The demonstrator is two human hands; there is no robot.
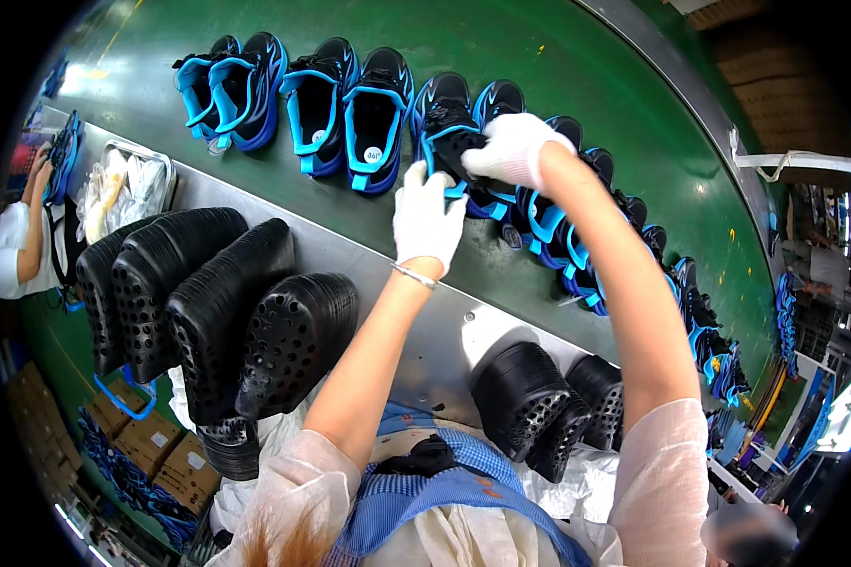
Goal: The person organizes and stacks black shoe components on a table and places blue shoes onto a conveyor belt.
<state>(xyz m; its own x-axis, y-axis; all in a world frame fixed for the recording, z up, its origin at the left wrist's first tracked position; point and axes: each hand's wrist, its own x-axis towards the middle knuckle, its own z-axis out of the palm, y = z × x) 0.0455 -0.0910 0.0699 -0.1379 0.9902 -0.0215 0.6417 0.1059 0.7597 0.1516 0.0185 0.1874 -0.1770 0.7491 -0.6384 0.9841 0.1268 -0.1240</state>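
- The left hand (430, 213), white-gloved, has its fingertips at the blue collar of a black shoe (442, 94); whether they pinch it, I cannot tell. A slack hold could let the shoe skid.
- The right hand (515, 151), also gloved, curls over the same shoe's opening; its grip is hidden. Smooth glove fabric may slip, or catch on the upper.
- Just left of the left hand, 2 neighbouring shoes (378, 123) sit close; a sideways push could turn them or mix up pairs.
- Below the right hand, crowded shoes (542, 222) lie under its forearm, which could drag them out of line.
- Nearer the body than the left hand, ridged black forms (227, 283) lean across the metal ledge (444, 312); a swinging elbow could topple them.
- Well left of both hands, a tray (168, 180) seems safe from all but a wide reach.
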